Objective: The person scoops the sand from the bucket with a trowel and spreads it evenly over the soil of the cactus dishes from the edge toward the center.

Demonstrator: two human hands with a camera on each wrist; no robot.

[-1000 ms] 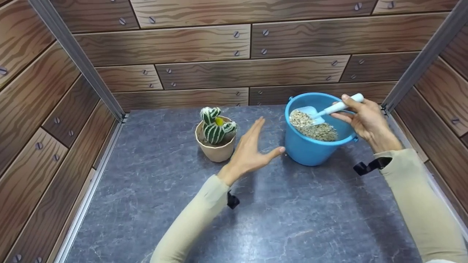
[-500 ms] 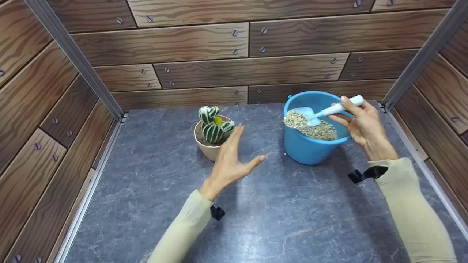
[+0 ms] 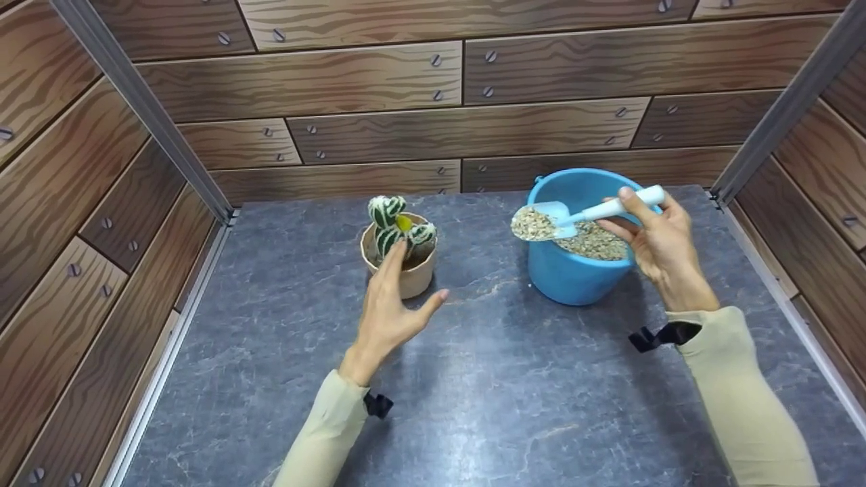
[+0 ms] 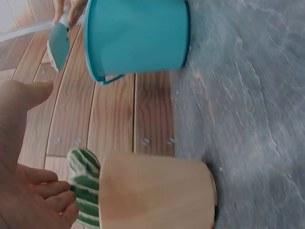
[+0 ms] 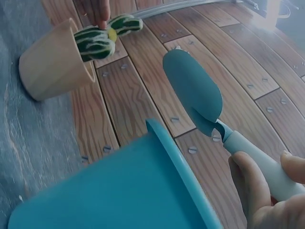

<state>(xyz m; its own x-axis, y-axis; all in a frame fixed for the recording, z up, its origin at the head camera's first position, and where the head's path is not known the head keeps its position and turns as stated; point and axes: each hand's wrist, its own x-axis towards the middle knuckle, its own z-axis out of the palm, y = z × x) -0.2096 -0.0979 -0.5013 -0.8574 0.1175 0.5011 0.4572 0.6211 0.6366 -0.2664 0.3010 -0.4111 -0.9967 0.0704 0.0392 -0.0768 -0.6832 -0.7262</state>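
My right hand (image 3: 666, 253) grips the white handle of a light-blue scoop (image 5: 193, 88). A heap of pale, gravel-like grains (image 3: 533, 224) fills the scoop, which hangs over the left rim of a blue bucket (image 3: 575, 281). More of the grains (image 3: 594, 241) lie inside the bucket. My left hand (image 3: 389, 314) is held with straight fingers and thumb spread, in front of a potted cactus (image 3: 396, 243) with a yellow flower. Its fingertips overlap the cactus in the head view; whether they touch it I cannot tell. The beige pot (image 4: 155, 191) stands upright on the table.
The dark grey marbled tabletop (image 3: 487, 392) is bounded by wood-patterned walls (image 3: 379, 81) at the back and both sides. Metal rails (image 3: 162, 304) run along the side edges. A dark wrist mount (image 3: 666, 335) sticks out from the right sleeve.
My left hand has moved left, from between bucket and pot to in front of the cactus. The right hand has carried the loaded scoop left, from inside the bucket to over its rim.
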